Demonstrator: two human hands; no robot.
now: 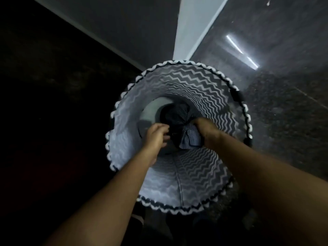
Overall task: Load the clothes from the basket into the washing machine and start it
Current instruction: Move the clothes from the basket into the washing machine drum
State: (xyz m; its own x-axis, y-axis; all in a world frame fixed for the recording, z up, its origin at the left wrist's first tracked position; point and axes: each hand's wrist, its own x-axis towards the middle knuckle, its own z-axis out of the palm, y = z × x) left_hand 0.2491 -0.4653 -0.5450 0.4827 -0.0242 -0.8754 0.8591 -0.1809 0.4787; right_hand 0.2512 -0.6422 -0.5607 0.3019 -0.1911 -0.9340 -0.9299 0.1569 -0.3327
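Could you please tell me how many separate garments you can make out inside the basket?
2: a dark garment at the basket bottom, and a striped garment beside it under the right hand. More may be hidden beneath.

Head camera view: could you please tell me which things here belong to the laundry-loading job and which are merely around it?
Part of the job:
- zigzag basket
- dark garment at its bottom
- striped garment, gripped by the right hand
- left hand, fingers closing on the dark cloth

Merely around:
- speckled floor
- pale strip beyond the basket
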